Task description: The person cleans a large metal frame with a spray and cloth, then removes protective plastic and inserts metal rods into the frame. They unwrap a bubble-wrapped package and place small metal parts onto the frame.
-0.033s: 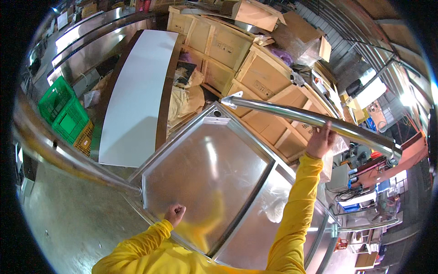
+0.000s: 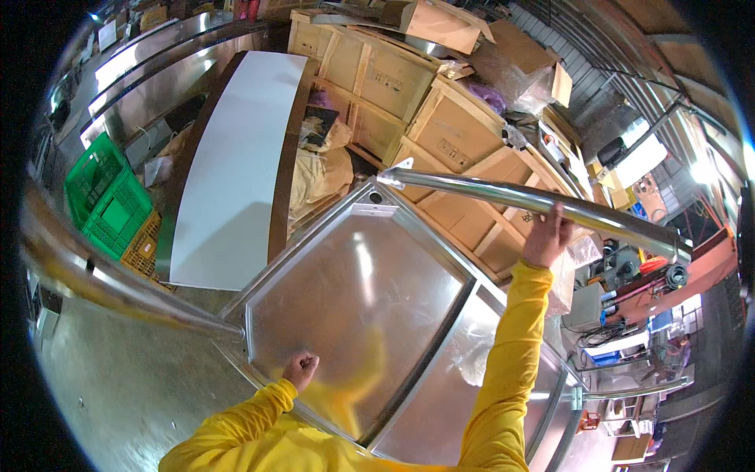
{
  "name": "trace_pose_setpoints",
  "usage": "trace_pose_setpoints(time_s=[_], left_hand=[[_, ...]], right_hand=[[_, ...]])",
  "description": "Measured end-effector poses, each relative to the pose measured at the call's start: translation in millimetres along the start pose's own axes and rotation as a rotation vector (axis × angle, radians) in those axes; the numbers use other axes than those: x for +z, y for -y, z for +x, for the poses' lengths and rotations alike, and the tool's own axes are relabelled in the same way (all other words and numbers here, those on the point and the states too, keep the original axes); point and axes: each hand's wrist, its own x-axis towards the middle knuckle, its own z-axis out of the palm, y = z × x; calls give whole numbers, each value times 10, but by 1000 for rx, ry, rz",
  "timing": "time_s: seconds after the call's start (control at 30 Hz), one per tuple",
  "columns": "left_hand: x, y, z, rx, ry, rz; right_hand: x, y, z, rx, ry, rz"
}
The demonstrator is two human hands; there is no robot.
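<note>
A shiny steel tube (image 2: 503,193) with a small flange plate (image 2: 399,175) at its far end slants above the right side of a metal frame. My right hand (image 2: 548,237) grips the tube from beneath and from the near side, some fingers lying along it. The frame (image 2: 460,307) is rectangular with a shiny sheet panel (image 2: 346,291) set inside; a hole shows at its far corner. Over the panel's near edge my left hand (image 2: 301,371) is closed in a fist; whatever it may hold is hidden. Another steel tube (image 2: 134,287) stands up from the frame's left corner.
Large wooden crates (image 2: 452,141) stand beyond the frame, with cardboard boxes (image 2: 515,59) on top. A long white panel (image 2: 240,173) lies at the far left. Beside it are a green crate (image 2: 106,189) and a yellow crate (image 2: 143,248). An orange-red beam (image 2: 676,287) lies at the right.
My right hand and the tube's near end have shifted slightly, and the tube seems turned a little. The left hand stays in place.
</note>
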Motion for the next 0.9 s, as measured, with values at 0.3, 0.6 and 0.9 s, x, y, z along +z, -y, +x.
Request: trace_pose_setpoints(time_s=[0.3,0.6,0.9], left_hand=[[-167,189,639,-87,-51,-44],[-4,408,664,9,-63,-88],[-84,298,781,-78,-106,-38]], right_hand=[[1056,-1268,144,-12,399,-316],[1811,-1797,641,-316,147,-857],[1879,-2196,1423,249,634,-399]])
